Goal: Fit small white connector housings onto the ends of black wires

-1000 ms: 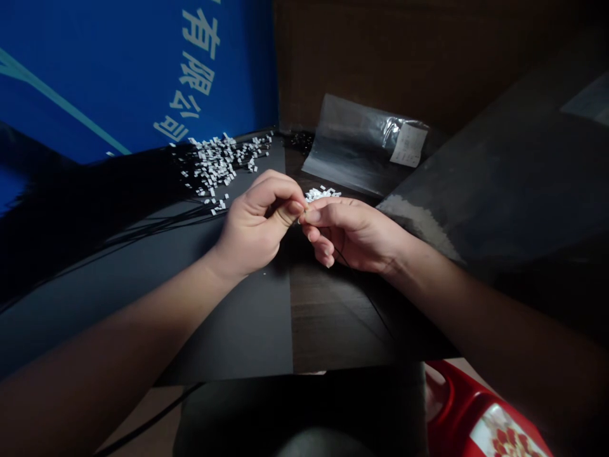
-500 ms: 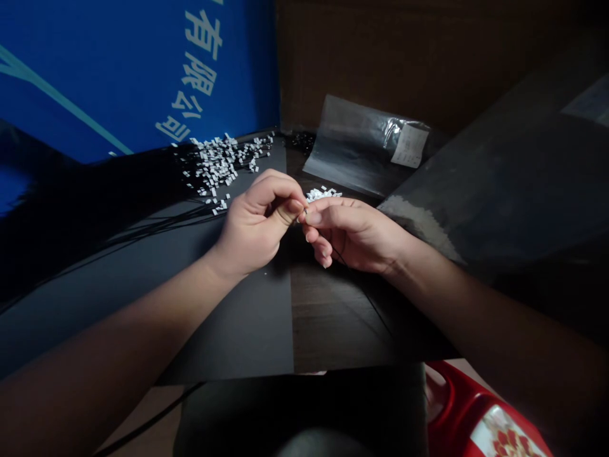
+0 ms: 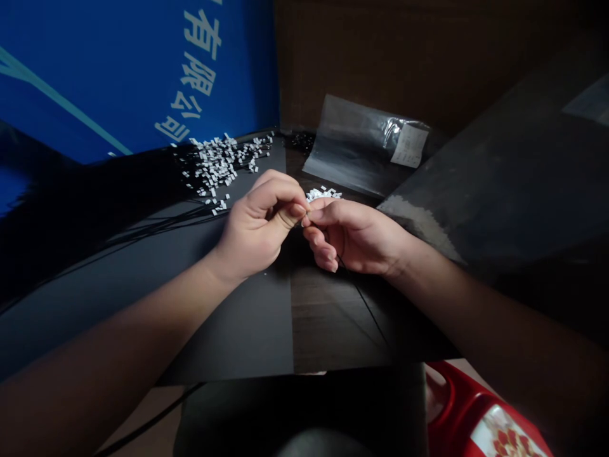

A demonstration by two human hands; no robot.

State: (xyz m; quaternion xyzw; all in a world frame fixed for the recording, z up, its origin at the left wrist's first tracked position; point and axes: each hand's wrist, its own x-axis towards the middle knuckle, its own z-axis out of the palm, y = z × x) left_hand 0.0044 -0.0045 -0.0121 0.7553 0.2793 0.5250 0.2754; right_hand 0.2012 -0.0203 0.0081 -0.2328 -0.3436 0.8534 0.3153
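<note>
My left hand (image 3: 257, 228) is closed in a pinch, thumb against forefinger; whatever lies between those fingertips is too small and hidden to name. Against them, fingertip to fingertip, my right hand (image 3: 366, 238) pinches a thin black wire (image 3: 368, 310). The wire runs down below the right palm toward the table's front edge. Just behind the fingers is a small heap of white connectors (image 3: 323, 193), partly covered by the hands. To the left lies a large bundle of black wires (image 3: 137, 222), many with small white connectors (image 3: 216, 166) on their ends.
A clear plastic bag (image 3: 352, 143) with a white label lies at the back. On the right, a bigger clear bag (image 3: 428, 222) holds small white pieces. A blue panel with white characters (image 3: 228, 70) stands back left. Below the table's front edge is a red container (image 3: 466, 406).
My hands stay fingertip to fingertip, shifting very slightly right. The right fingers have curled a little, and the black wire hanging from them has shifted slightly.
</note>
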